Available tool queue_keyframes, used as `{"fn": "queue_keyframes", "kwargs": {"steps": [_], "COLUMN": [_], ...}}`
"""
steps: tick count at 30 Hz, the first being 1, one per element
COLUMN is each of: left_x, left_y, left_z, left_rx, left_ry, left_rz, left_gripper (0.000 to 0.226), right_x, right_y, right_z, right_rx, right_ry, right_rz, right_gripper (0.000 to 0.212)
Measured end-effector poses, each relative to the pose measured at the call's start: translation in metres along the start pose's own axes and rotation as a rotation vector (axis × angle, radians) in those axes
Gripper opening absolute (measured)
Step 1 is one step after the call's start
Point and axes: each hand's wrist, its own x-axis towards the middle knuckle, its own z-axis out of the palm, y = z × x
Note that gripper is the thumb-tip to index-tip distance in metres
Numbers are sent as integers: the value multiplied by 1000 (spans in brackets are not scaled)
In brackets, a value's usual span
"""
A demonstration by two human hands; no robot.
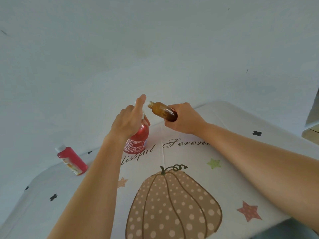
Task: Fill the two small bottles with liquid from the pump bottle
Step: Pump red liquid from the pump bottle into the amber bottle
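While the right hand (183,118) curls its fingers round the brown bottle (162,110), hold its mouth at the nozzle (146,105). Left hand (127,121), gripping the pump bottle (138,140), should press slowly.

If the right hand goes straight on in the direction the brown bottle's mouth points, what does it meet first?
Probably the nozzle of the pump bottle, just before the brown bottle, under the left hand; depth is unclear.
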Motion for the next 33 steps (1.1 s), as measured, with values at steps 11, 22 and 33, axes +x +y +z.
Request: {"fn": "queue_keyframes", "kwargs": {"steps": [11,22,33], "left_x": [-3,7,5], "left_y": [6,-3,-5], "left_z": [3,8,9], "left_rx": [-146,-25,-126], "left_ry": [102,59,94], "left_rz": [-81,-116,-69], "left_gripper": [54,127,77], "right_x": [0,1,-1], "right_y": [1,0,-1], "right_z": [1,0,-1], "right_rx": [-34,-25,-52], "right_ry": [-13,1,-10], "right_rz": [-10,-10,-9], "right_gripper": [28,30,22]}}
